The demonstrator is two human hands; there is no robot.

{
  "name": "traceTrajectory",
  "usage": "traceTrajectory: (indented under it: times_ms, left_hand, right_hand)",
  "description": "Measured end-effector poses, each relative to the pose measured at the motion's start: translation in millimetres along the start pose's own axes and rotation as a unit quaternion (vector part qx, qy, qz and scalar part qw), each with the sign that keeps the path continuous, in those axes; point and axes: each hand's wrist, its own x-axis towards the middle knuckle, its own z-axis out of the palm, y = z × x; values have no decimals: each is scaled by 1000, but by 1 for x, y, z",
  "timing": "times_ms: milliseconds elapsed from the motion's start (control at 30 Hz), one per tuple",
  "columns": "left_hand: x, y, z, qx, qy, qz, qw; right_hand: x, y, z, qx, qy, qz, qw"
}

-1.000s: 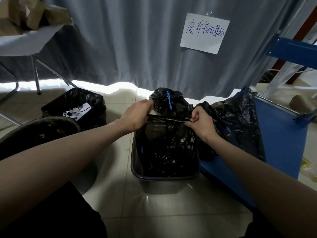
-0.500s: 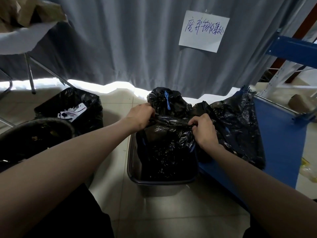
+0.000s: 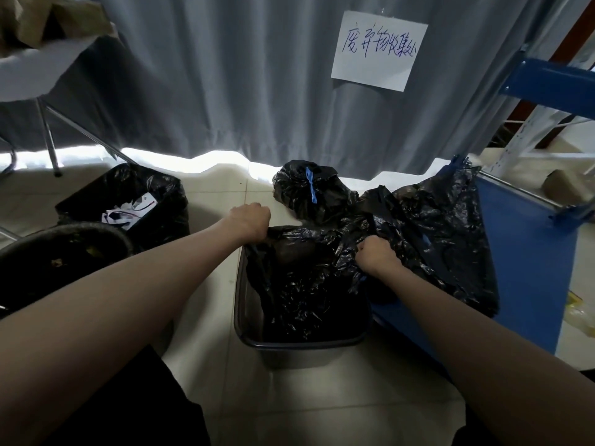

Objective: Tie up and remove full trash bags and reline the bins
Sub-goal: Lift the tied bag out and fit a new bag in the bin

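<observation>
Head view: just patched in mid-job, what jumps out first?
Dead centre, the left hand and right hand each grip the far edge of a black liner inside the dark bin on the tile floor. Just behind it sits a tied black bag with a blue tie, and on the grey curtain above hangs a handwritten paper sign.

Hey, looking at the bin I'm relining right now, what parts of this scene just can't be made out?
- Head view: fingers of the left hand and right hand curl out of sight into the crinkled black plastic liner.
- Bottom of the grey rectangular bin: covered by the liner.
- Contents of the tied black bag with blue drawstring: opaque plastic.
- Round dark bin: cut by the left edge and forearm.
</observation>
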Motion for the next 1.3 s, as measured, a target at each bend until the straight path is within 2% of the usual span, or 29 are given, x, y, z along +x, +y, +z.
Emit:
traceTrajectory:
  times_ms: [67, 167, 300, 400, 533, 633, 767, 900, 1100, 1233, 1300]
  left_hand:
    - [-2, -3, -2, 5, 10, -2, 1000]
    - [-7, 0, -7, 8, 61, 20, 998]
    - [-16, 12, -11, -11, 108, 78, 991]
    - [-24, 25, -11, -8, 94, 114, 989]
    - [-34, 40, -14, -19, 74, 144, 987]
    - [-41, 47, -20, -64, 77, 148, 984]
    - [-49, 57, -18, -121, 60, 139, 981]
    - [-58, 72, -12, -176, 12, 151, 973]
    - [-69, 94, 6, -158, -23, 167, 973]
    - [-70, 102, 11, -141, -24, 173, 974]
    - [-69, 105, 8, -160, -16, 184, 970]
  right_hand:
    - [1, 1, 0, 15, 3, 4, 1000]
    - [0, -1, -5, 46, 54, -17, 997]
    - [-14, -4, -17, 47, 125, -132, 982]
    - [-29, -3, -24, 2, 67, -206, 976]
    - [-43, 3, -26, -161, -34, -281, 945]
    - [-51, 9, -27, -231, -53, -310, 921]
    - [-55, 16, -30, -197, -21, -300, 933]
    - [-51, 25, -32, -106, -4, -255, 961]
    - [-43, 33, -32, 7, 36, -209, 977]
    - [-39, 36, -33, 6, 30, -192, 981]
    - [-40, 38, -36, -49, 1, -196, 979]
